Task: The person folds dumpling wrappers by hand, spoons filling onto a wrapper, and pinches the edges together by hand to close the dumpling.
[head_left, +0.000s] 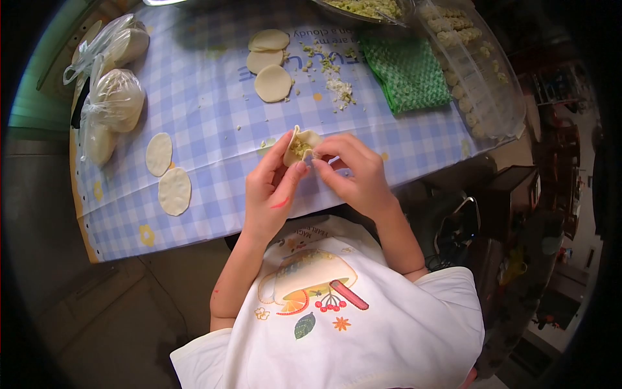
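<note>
Near the table's front edge, a partly folded dumpling (302,144) with green-yellow filling showing at its top is held between both hands. My left hand (275,172) cups it from the left, thumb against its near side. My right hand (353,170) pinches the right edge of the wrapper with thumb and fingertips. Beyond the hands lie three round dough wrappers (273,83), the far two overlapping. Two more wrappers (174,192) rest on the cloth to the left, their edges meeting.
Plastic bags of dough (116,100) sit at the left edge. Spilled filling crumbs (338,91) dot the checked tablecloth (214,136). A green cloth (408,78) lies at right, beside a clear tray (495,97) of dumplings. A bowl of filling (366,8) stands at the far edge.
</note>
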The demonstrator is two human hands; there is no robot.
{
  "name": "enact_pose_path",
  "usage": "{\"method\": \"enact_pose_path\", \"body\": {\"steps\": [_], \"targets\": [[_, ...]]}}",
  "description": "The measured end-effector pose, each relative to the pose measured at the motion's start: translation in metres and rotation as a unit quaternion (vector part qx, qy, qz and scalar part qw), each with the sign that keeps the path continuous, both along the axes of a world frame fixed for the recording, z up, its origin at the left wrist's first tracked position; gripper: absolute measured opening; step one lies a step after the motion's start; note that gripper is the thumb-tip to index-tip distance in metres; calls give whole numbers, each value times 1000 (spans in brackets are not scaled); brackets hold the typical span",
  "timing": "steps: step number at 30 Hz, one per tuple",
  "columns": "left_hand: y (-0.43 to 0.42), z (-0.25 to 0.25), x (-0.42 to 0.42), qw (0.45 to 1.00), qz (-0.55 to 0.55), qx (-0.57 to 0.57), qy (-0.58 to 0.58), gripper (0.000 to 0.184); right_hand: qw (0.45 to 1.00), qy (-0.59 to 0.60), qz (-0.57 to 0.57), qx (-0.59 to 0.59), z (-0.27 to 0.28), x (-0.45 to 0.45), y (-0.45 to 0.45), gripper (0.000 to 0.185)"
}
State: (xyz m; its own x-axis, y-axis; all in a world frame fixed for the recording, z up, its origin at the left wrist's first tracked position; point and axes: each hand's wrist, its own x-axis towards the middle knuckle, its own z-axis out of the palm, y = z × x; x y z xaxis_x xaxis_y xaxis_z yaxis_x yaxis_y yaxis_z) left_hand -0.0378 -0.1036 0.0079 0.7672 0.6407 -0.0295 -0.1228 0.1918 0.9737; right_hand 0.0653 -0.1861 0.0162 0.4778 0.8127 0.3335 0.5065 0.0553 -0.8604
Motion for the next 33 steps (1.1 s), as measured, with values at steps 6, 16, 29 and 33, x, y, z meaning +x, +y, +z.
{"method": "enact_pose_path", "body": {"steps": [6, 16, 29, 33], "targets": [[-2, -1, 1, 999, 22, 24, 21, 35, 1000, -27, 2, 12, 0, -2, 0, 14], [-6, -5, 4, 997, 48, 57, 13, 33, 997, -52, -17, 50, -5, -3, 2, 16], [-4, -4, 2, 997, 15, 70, 10, 30, 998, 11, -43, 50, -5, -4, 4, 18], [-4, -3, 1, 998, 10, 64, 7, 30, 998, 21, -39, 54, -7, -4, 4, 19]]}}
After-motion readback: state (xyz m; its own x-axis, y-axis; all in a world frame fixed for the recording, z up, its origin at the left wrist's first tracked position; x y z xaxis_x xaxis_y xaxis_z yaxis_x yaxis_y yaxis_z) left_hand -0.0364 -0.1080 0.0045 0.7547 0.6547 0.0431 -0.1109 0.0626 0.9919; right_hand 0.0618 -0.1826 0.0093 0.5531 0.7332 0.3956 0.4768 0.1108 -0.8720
